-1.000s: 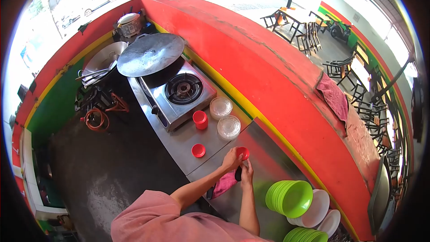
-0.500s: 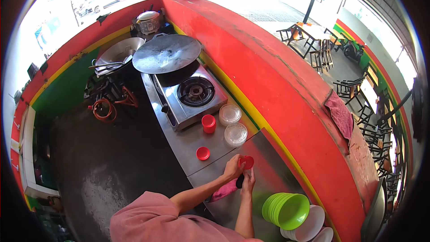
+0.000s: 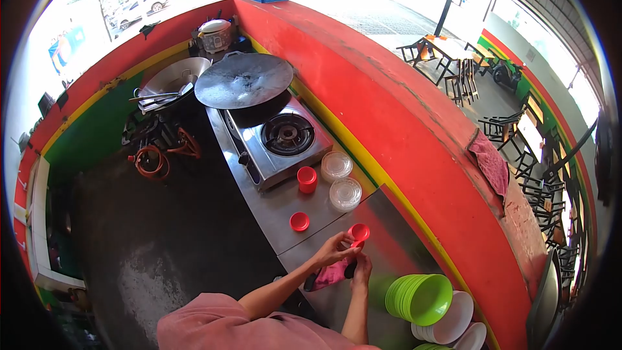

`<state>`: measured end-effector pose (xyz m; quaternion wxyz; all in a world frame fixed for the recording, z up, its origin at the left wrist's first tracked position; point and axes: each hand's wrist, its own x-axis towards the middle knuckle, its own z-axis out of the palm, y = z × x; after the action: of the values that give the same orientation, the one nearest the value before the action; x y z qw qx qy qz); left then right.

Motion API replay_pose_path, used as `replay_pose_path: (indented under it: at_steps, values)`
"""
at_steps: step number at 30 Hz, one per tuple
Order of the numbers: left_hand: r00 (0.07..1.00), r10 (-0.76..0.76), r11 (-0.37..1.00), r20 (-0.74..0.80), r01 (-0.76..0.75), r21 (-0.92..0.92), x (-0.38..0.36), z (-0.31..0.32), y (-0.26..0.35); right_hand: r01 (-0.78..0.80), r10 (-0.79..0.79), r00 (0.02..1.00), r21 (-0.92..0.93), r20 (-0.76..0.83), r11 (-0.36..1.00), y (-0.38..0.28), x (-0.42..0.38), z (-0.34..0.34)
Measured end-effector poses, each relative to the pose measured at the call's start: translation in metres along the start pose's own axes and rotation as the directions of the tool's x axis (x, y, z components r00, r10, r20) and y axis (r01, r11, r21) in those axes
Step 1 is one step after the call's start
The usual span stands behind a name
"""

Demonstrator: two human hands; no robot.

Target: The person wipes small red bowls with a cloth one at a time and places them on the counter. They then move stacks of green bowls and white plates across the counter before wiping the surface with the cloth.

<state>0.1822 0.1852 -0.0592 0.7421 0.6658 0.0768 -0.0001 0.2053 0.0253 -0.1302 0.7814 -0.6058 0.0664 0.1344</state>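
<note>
Red, the cup (image 3: 359, 232) lies just far of my right hand (image 3: 363, 268), touching my left hand (image 3: 335, 249); which grips it I cannot tell.

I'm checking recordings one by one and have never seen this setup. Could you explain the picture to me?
There is no machine here: a person works with two bare hands. A camera worn on the head takes this one view, looking forward and down. The left hand holds a red cup; the right hand is close by, its grip unclear. On the metal counter are a stove, more red cups, two clear containers and a stack of green bowls. A pink cloth lies near the hands.
</note>
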Motion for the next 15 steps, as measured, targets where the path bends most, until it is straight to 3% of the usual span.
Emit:
replay_pose_path:
  at_steps: [3,7,10,13,15]
  values:
    - [0.994,0.034,0.998,0.105,-0.029,-0.049,-0.018,-0.016,0.010,-0.065,0.067,0.987,-0.015,0.147,0.998,-0.008,-0.009,0.004]
    - [0.969,0.099,0.992,0.225,-0.078,-0.100,-0.039,-0.028,0.019,-0.095,0.102,0.974,-0.046,0.203,0.994,-0.017,-0.022,0.020]
    - [0.963,0.020,0.998,0.269,-0.001,-0.071,-0.048,-0.040,0.022,-0.096,0.106,0.966,-0.054,0.234,0.994,-0.016,-0.029,0.033]
    - [0.974,-0.019,0.970,0.224,0.072,-0.232,-0.056,-0.049,0.020,-0.103,0.112,0.965,-0.047,0.239,0.994,-0.021,-0.037,0.049]
    - [0.991,-0.028,0.969,0.131,0.060,-0.241,-0.061,-0.057,0.018,-0.122,0.136,0.962,-0.076,0.238,0.990,-0.025,-0.043,0.059]
